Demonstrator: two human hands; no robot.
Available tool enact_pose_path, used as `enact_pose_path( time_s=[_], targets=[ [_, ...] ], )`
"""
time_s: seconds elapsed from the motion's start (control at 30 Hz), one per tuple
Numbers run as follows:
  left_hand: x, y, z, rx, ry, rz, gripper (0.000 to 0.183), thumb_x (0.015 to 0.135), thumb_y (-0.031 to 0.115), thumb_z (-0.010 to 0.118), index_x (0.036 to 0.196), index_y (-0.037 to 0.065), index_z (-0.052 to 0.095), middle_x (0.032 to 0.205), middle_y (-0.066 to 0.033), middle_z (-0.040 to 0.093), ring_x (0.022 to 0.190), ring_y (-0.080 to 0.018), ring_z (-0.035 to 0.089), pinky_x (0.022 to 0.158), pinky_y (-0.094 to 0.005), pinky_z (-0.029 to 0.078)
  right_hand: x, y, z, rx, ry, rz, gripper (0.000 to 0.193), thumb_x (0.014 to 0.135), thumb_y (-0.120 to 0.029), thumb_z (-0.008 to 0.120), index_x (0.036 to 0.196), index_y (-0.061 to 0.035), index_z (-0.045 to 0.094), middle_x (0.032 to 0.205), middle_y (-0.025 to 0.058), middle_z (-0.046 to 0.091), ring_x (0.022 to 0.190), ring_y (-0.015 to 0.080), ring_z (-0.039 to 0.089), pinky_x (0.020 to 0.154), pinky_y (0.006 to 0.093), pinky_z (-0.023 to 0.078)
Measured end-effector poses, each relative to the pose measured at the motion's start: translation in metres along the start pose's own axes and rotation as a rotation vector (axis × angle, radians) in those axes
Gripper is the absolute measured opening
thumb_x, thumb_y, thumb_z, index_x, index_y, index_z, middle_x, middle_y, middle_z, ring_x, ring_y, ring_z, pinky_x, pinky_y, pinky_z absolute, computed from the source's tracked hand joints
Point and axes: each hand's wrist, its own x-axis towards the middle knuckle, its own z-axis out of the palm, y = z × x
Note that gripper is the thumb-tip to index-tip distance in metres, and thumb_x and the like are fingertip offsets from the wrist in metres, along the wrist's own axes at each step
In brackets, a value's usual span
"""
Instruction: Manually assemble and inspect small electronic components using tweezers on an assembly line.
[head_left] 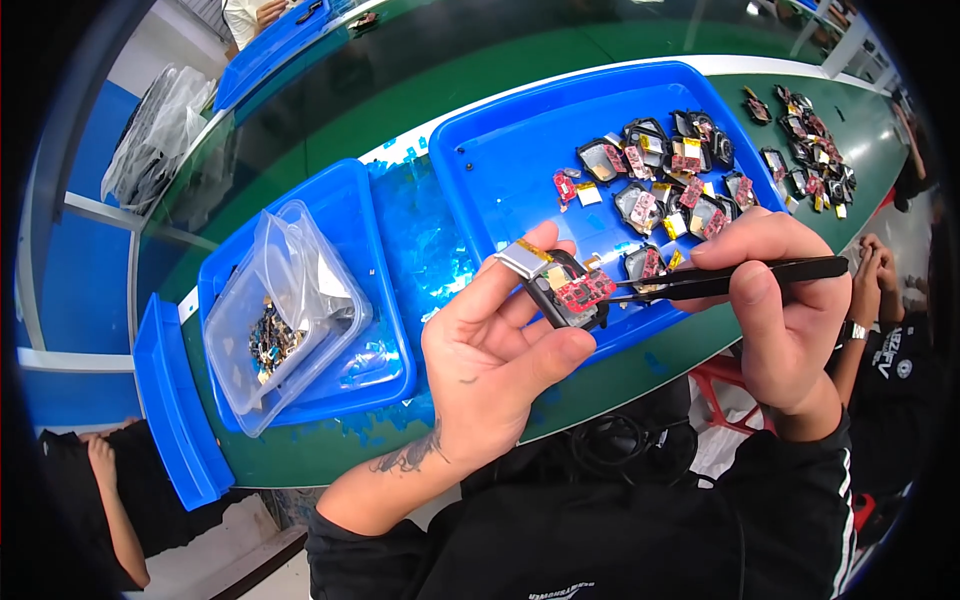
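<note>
Filling the lower edge, a black shirt (640,545) is seen, its right sleeve marked with white stripes. Above it, a black casing (541,297) is held by the left hand (490,370), palm turned up; the thumb is pressed to the casing's lower edge, while the other fingers are bent and slightly spread behind it. At the casing's upper left, a silver battery cell (521,259) is propped, and a red circuit board (588,292) is carried over the opening. Black tweezers (688,288) are pinched between the thumb and forefinger of the right hand (785,320), with the remaining fingers curled below; their tips are set at the board's right edge, though whether it is gripped cannot be told.

Beyond the hands, a large blue tray (530,150) is laid on the green table (640,375), and similar opened casings (648,205) are heaped toward its right side. To the left, a clear plastic container (225,365) is set in a second blue tray (388,368), with small mixed parts (272,340) and a clear bag (285,250) held inside. Farther off at the right, more casings (825,155) are clustered on the tabletop. At the far upper left, a co-worker's hand (270,12) is glimpsed.
</note>
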Motion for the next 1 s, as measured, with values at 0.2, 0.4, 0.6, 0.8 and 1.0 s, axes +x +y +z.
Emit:
enact_pose_path(
  time_s=[0.2,0.4,0.6,0.8,1.0],
  targets=[
    [0.0,-0.001,-0.001,-0.033,-0.012,-0.062,0.077,0.078,0.033,0.077,0.134,-0.007,0.041,0.122,-0.0148,0.056,0.102,-0.0241,0.062,0.086,-0.037,0.054,-0.002,0.007,0.005,0.043,0.011,0.019,0.03,0.094,-0.025,0.056,0.092,0.0048,0.059,0.081,0.0105,0.058,0.067,0.015,0.064,0.059,0.0221,0.05],
    [0.0,0.001,0.0,-0.039,-0.024,-0.087,0.077,0.077,0.034,0.078,0.133,-0.006,0.043,0.121,-0.0148,0.057,0.1,-0.0243,0.063,0.085,-0.0375,0.054,-0.003,0.012,0.007,0.046,0.05,0.002,0.031,0.094,-0.026,0.057,0.091,0.0046,0.058,0.08,0.0104,0.058,0.064,0.0158,0.064,0.056,0.021,0.05],
    [0.001,0.001,-0.003,-0.035,-0.027,-0.077,0.075,0.077,0.032,0.078,0.132,-0.006,0.044,0.121,-0.0154,0.057,0.101,-0.0254,0.063,0.087,-0.0394,0.054,-0.002,0.006,0.006,0.032,0.03,0.03,0.031,0.093,-0.027,0.058,0.09,0.0039,0.058,0.08,0.0106,0.057,0.06,0.0159,0.064,0.053,0.0209,0.049],
    [0.001,0.001,-0.002,-0.085,-0.029,-0.072,0.077,0.075,0.027,0.08,0.132,-0.008,0.042,0.125,-0.0168,0.054,0.108,-0.026,0.06,0.091,-0.0414,0.052,-0.002,0.006,0.0,0.081,-0.028,0.034,0.021,0.09,-0.014,0.059,0.09,0.0066,0.06,0.08,0.0136,0.061,0.063,0.0182,0.066,0.055,0.0231,0.051],
    [0.001,0.002,-0.002,-0.073,-0.017,-0.078,0.08,0.074,0.027,0.081,0.133,-0.01,0.041,0.128,-0.0204,0.052,0.111,-0.0233,0.058,0.093,-0.0406,0.051,-0.004,0.011,0.002,0.13,-0.023,-0.001,0.012,0.085,-0.002,0.063,0.091,0.0087,0.063,0.081,0.0158,0.066,0.066,0.0205,0.068,0.057,0.0252,0.053]
  ],
)
